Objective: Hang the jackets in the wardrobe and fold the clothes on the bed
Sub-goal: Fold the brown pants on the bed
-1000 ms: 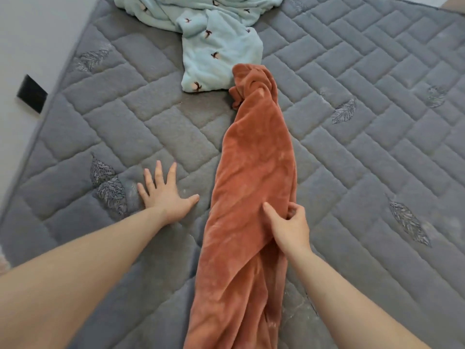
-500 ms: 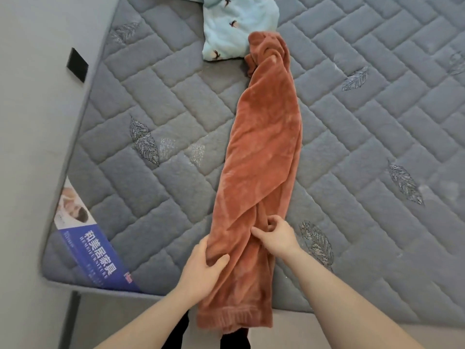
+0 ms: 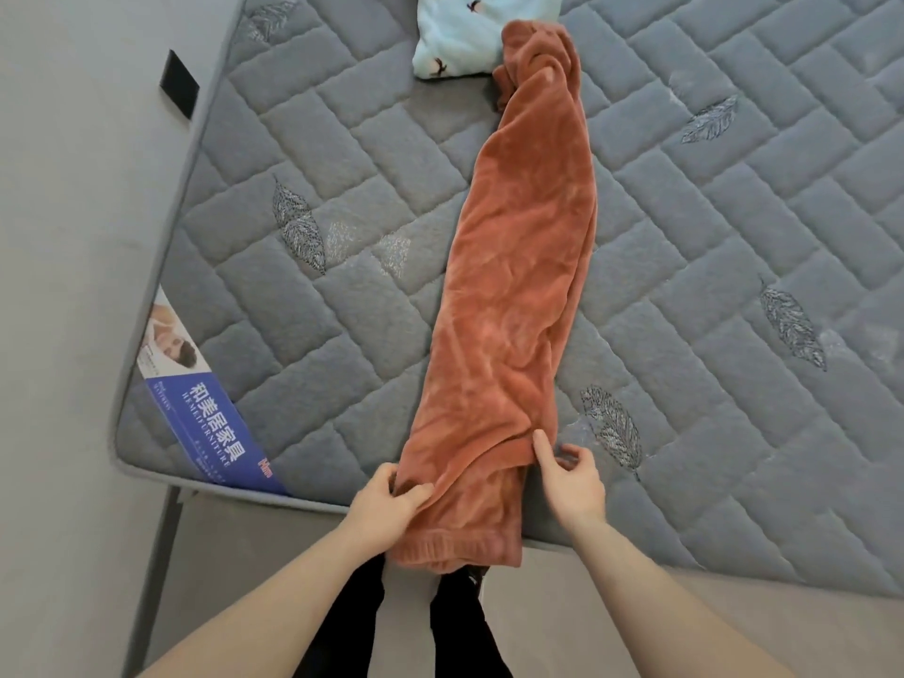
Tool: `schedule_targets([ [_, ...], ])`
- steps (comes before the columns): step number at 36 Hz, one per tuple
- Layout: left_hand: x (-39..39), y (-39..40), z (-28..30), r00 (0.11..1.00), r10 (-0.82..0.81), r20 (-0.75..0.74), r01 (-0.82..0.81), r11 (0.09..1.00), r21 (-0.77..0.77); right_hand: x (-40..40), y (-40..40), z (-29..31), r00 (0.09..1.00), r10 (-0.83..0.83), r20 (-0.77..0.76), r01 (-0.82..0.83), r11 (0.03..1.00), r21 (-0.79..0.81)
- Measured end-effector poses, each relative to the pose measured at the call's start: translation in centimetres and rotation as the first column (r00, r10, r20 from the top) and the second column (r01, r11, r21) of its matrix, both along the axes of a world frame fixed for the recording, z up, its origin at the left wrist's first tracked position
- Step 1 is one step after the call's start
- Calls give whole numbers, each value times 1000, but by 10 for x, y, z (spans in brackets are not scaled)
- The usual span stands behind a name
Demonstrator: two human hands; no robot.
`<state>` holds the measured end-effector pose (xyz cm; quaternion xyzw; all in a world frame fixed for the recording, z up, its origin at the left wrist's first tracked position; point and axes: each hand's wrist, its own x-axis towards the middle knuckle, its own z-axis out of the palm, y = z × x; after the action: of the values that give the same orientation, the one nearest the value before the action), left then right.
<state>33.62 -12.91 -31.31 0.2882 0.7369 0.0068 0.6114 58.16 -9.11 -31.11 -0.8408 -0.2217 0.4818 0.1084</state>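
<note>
Blue label (image 3: 215, 423) on the mattress (image 3: 342, 154) reading "和美居家具", left hand (image 3: 386, 504) pinching the rust fleece trousers (image 3: 513, 296) near the waistband, right hand (image 3: 570, 474) gripping their right edge

I count two garments on my bed: one rust-orange fleece garment (image 3: 518, 286) lying lengthwise and one pale blue printed garment (image 3: 469, 36) at the far end. One grey quilted mattress (image 3: 734, 237) carries them. It shows six embroidered leaves, one blue label (image 3: 210, 418) at its corner. Two hands are mine: left hand (image 3: 389, 501), right hand (image 3: 570, 477).
</note>
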Motion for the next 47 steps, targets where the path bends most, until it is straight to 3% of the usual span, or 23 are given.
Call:
schedule_targets([
  [8,-8,-29,-1,986,94,136,-78,990,-120,-37,-60,-2,974,97,-206,-122,986,-110],
  [17,-27,-41,0,995,-17,102,26,996,-87,-62,-79,13,976,24,-218,-56,988,-142],
  [25,-46,-57,56,956,-286,59,292,935,-200,-84,-119,65,976,-3,-216,-56,963,-264],
  [33,-80,-90,132,963,-213,164,263,873,-411,-107,-157,139,960,-7,-279,-121,889,-441],
  [36,-86,-93,158,955,-280,92,295,885,-359,-114,-163,165,960,-52,-276,-82,889,-451],
  [39,-90,-83,173,965,-263,-3,258,947,-191,-116,-156,179,958,-139,-253,36,927,-373],
  [43,-89,-51,192,980,-187,72,185,982,26,-112,-128,189,943,-242,-229,188,954,-233],
  [47,-73,-9,204,971,-179,158,156,977,146,-96,-89,198,937,-243,-251,218,968,-125],
])
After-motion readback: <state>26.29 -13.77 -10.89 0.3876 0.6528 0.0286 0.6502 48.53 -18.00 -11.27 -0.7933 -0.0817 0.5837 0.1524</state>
